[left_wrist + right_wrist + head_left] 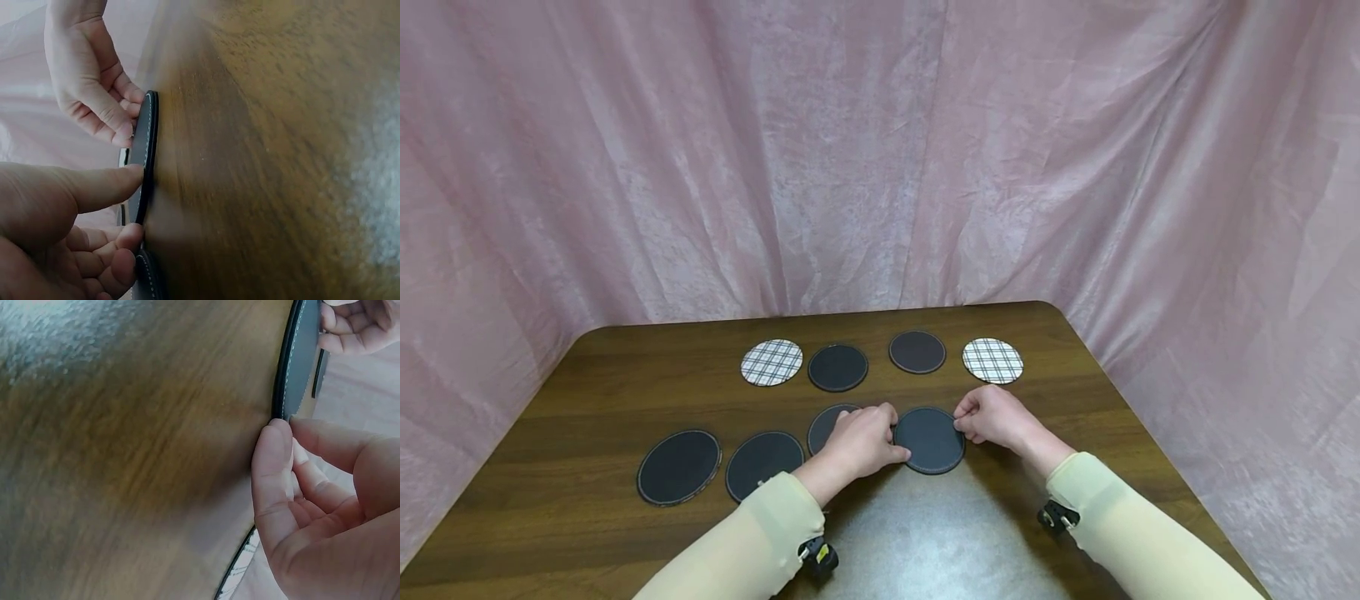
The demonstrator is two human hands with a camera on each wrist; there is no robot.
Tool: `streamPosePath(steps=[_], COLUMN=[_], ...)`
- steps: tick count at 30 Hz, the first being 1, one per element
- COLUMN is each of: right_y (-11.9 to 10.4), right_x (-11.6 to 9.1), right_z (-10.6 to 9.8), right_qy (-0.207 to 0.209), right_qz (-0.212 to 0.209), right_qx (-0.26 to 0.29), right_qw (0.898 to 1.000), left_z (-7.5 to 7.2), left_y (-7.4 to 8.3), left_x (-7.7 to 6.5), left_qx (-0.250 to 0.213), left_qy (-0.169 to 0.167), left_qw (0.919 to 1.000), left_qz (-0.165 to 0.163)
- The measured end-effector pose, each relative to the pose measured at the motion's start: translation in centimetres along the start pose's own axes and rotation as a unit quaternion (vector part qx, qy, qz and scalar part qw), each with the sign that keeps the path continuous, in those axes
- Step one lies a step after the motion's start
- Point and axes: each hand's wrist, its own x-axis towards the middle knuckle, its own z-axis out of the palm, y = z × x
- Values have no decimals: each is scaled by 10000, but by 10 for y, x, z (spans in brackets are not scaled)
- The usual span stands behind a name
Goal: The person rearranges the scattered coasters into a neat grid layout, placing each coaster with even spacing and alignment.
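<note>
Between my two grips, and touched by both, lay the disc, round and dark; whether it sat fully flat on the desk I could not tell. On its right side, the right grip had the rim pinched between thumb and finger, with hardly any gap. Across from that, the left grip was spread wider, thumb on the nearer edge and a fingertip on the farther, holding the left rim.

Being round, the disc offered no long axis to line up, so I judged that all turned on those two holds facing each other; neither grip was nearer. The left side looked tighter to me, since a half-hidden disc lay just beside the left grip, partly behind it from the head view. Just beyond the right grip I saw a plaid disc.
</note>
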Motion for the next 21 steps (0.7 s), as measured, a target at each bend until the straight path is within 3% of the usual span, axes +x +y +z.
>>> streamPosePath(steps=[10, 14, 18, 21], right_y=[1, 0, 0, 0], right_x=[12, 23, 34, 43], right_z=[-16, -24, -31, -33], right_qy=[264, 374, 474, 536], right_qz=[-102, -180, -262, -300], right_qx=[-626, -849, -959, -987], right_qw=[9976, 9955, 9939, 9932], left_z=[-16, -17, 5, 3], left_y=[0, -9, -35, -35], left_x=[10, 29, 61, 69], left_qx=[-29, -186, -121, -210], left_qy=[103, 176, 516, 558], left_qw=[9999, 9994, 9985, 9980], left_qz=[-109, -219, -105, -217])
